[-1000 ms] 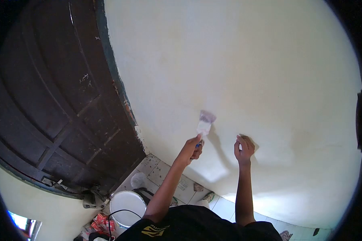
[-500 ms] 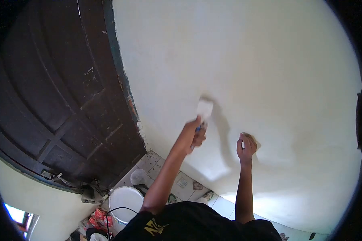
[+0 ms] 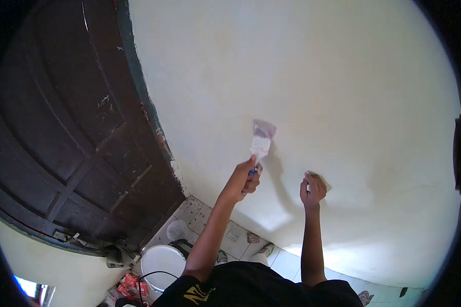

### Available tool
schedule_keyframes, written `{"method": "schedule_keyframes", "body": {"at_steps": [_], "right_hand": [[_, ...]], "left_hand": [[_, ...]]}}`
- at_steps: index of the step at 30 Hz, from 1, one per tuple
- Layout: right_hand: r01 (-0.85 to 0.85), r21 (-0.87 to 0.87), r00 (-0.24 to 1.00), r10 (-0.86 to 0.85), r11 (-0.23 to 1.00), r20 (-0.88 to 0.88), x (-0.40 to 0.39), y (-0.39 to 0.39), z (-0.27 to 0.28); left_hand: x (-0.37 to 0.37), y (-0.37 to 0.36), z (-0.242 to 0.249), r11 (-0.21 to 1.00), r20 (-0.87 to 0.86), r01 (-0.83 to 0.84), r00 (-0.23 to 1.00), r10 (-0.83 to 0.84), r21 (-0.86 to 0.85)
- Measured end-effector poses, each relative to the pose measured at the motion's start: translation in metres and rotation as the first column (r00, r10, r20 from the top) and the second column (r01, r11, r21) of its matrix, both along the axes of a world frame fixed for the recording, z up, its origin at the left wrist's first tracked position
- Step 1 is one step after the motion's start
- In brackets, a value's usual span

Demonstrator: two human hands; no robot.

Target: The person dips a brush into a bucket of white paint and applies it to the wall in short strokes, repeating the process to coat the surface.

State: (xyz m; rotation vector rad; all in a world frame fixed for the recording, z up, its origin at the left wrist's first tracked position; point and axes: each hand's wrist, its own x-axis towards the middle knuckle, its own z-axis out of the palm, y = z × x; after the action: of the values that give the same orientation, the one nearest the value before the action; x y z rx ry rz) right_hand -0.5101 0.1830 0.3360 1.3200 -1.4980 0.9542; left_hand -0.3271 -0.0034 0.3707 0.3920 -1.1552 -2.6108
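My left hand [image 3: 246, 179] is wrapped round the handle of a paintbrush [image 3: 261, 143], which has a pale ferrule and whitish, paint-covered bristles. A bit of blue handle shows between the fingers. The bristles point up and lie against the pale cream wall [image 3: 343, 92]. To the right and a little lower, my right hand [image 3: 313, 189] is close against the same wall with its fingers curled in to the thumb. A small white patch shows in the curl; I cannot tell whether it is something held.
A dark brown panelled door [image 3: 61, 123] with a chipped frame stands at left. Below it are a white bucket [image 3: 163, 261] with a black cable in front, a clear plastic bag [image 3: 176, 230] and red packets [image 3: 130, 284]. My sandalled feet are on the tiled floor [image 3: 235, 235].
The paintbrush was blurred with its bristles barely visible; now they show fanned on the wall. My left hand is slightly lower, my right hand almost unmoved. The view has shifted a little.
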Motion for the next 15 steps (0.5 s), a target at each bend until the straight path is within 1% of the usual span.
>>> {"method": "schedule_keyframes", "body": {"at_steps": [2, 4, 6, 7, 9, 10, 11, 13, 15], "right_hand": [[0.023, -0.015, 1.000, -0.023, 1.000, -0.014, 0.000, -0.001, -0.003], [0.013, 0.010, 1.000, -0.013, 1.000, 0.027, -0.003, 0.001, -0.008], [-0.013, -0.008, 1.000, 0.013, 1.000, 0.023, 0.002, 0.000, -0.004], [-0.035, -0.030, 0.999, 0.035, 0.999, 0.015, 0.002, -0.002, 0.000], [-0.040, -0.035, 0.999, 0.040, 0.999, -0.003, -0.001, -0.003, 0.001], [-0.038, -0.033, 0.999, 0.038, 0.999, -0.006, -0.002, -0.002, -0.001], [-0.036, -0.030, 0.999, 0.036, 0.999, -0.003, -0.001, -0.001, -0.002], [-0.004, 0.028, 0.999, 0.003, 1.000, 0.047, 0.001, 0.002, -0.002], [-0.002, 0.012, 0.999, 0.002, 1.000, 0.039, 0.002, 0.001, -0.002]], "left_hand": [[0.004, 0.003, -0.040, 1.000, 0.096, 0.026, 0.995, -0.026, 0.008], [0.014, 0.013, -0.078, 1.000, 0.167, 0.020, 0.986, -0.022, 0.015], [0.019, 0.016, -0.139, 0.992, 0.287, 0.013, 0.957, -0.048, 0.123], [0.026, 0.023, -0.150, 0.993, 0.280, 0.008, 0.959, -0.042, 0.121], [0.037, 0.026, -0.150, 0.976, 0.367, -0.003, 0.927, -0.078, 0.217], [0.039, 0.023, -0.149, 0.968, 0.364, -0.005, 0.927, -0.090, 0.251], [0.040, 0.020, -0.136, 0.967, 0.366, -0.003, 0.926, -0.093, 0.254], [0.038, 0.008, -0.095, 0.964, 0.327, -0.034, 0.943, -0.056, 0.263], [0.036, -0.001, -0.037, 0.983, 0.250, -0.017, 0.968, -0.029, 0.180]]}}
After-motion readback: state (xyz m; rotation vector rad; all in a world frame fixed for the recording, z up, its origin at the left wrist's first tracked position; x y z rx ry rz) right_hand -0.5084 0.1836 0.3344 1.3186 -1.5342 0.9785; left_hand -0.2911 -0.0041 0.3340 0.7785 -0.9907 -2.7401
